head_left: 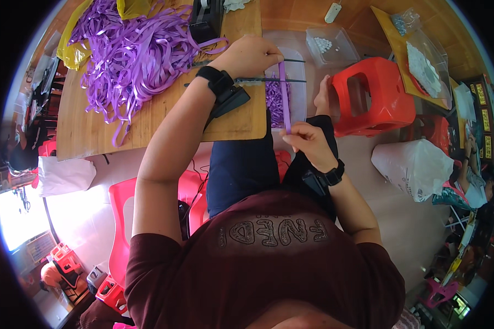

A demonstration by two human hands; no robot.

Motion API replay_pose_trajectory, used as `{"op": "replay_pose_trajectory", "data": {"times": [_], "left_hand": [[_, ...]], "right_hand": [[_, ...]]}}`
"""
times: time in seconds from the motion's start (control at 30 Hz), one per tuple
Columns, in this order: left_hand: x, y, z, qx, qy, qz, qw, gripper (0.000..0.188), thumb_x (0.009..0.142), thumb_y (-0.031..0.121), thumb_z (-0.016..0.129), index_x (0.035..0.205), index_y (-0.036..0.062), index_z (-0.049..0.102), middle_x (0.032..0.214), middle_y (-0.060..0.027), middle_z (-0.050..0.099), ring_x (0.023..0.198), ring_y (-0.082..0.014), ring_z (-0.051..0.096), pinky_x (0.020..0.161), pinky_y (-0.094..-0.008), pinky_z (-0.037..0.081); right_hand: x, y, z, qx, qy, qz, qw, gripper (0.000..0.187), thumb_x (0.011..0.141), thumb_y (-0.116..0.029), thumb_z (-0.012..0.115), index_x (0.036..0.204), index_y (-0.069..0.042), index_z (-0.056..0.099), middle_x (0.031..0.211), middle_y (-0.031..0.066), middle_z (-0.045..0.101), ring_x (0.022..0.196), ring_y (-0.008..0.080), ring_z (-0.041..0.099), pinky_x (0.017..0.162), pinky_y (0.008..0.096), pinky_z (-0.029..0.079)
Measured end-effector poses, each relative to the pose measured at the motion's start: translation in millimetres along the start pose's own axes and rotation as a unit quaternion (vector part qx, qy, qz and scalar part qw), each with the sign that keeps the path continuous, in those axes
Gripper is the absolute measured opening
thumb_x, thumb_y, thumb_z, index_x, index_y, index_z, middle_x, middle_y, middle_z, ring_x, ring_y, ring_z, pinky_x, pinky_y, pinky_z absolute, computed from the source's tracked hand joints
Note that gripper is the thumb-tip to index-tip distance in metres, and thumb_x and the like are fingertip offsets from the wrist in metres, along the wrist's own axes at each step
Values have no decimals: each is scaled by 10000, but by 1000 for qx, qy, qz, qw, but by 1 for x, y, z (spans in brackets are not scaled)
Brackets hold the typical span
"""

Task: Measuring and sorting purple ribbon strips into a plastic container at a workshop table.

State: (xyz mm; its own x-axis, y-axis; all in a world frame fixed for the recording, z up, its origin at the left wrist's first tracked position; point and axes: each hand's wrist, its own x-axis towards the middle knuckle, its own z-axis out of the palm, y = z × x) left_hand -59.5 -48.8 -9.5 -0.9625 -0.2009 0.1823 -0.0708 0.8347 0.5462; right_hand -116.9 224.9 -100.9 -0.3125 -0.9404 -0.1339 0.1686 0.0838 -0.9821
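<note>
A short strip of purple ribbon [284,93] is stretched between my two hands, just past the table's right edge. My left hand [250,57] pinches its far end, beside two thin dark rods [293,81] that jut out from the table edge. The near end is pinched between the fingertips of my right hand [311,143], close above my lap. The ribbon passes over the rods; whether it touches them I cannot tell. Below it stands a clear plastic bin [297,104] with many small purple ribbon pieces [276,101] inside. Both wrists wear black straps with devices.
A large tangled heap of purple ribbon [132,60] covers the wooden table [236,123], by a yellow plastic bag [74,52] and black tape dispenser [206,24]. To the right are a red stool [376,93], a clear box [340,55] of white pieces and a white sack [411,164].
</note>
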Motion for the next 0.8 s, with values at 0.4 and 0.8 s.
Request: {"op": "replay_pose_trajectory", "data": {"times": [0.4, 0.8], "left_hand": [[-1, 5, -1, -23, -9, -27, 999, 249, 916, 226, 626, 964, 1, 720, 842, -162, 699, 766, -312, 653, 713, -386, 510], [2, -11, 2, -70, 47, -35, 996, 310, 911, 320, 616, 1001, 50, 741, 847, -144, 716, 781, -293, 679, 738, -374, 527]], "right_hand": [[-31, -20, 15, 9, -46, 23, 999, 233, 933, -95, 689, 1156, -37, 718, 855, -46, 546, 738, 35, 456, 647, 200, 378], [42, -166, -19, -196, -71, -172, 963, 267, 892, -161, 720, 1119, -22, 722, 755, -21, 537, 785, 85, 527, 738, 236, 415]]}}
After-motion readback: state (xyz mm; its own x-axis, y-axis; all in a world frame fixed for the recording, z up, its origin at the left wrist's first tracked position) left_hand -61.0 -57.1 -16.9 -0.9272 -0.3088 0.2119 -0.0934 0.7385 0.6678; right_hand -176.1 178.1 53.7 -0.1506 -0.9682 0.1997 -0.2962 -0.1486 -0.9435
